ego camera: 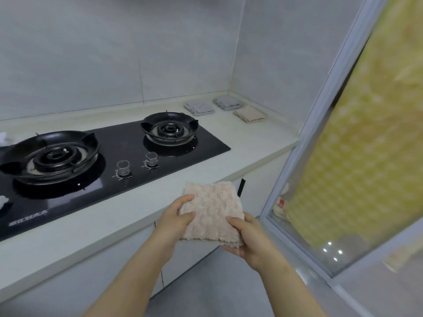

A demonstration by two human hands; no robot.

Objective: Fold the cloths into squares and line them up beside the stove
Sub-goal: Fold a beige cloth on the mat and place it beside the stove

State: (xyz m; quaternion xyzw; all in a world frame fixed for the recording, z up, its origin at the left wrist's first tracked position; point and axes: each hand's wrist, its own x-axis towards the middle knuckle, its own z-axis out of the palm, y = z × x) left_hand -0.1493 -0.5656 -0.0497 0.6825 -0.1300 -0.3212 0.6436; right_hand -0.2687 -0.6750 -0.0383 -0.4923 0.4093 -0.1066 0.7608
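Note:
A pale pink fluffy cloth (212, 209), folded into a rough square, is held in the air in front of the counter edge. My left hand (177, 217) grips its left side with the thumb on top. My right hand (246, 236) grips its near right corner. At the far right of the counter (251, 138), past the black glass stove (109, 161), lie three folded cloths: a grey cloth (198, 107), a second grey cloth (227, 102) and a beige cloth (249, 113).
The stove has two burners with black pan supports (51, 154) (169, 128) and two clear knobs (137, 164). A tiled wall closes the back and right of the counter. A sliding door with yellow patterned film (357, 145) stands at the right. White cabinet fronts are below.

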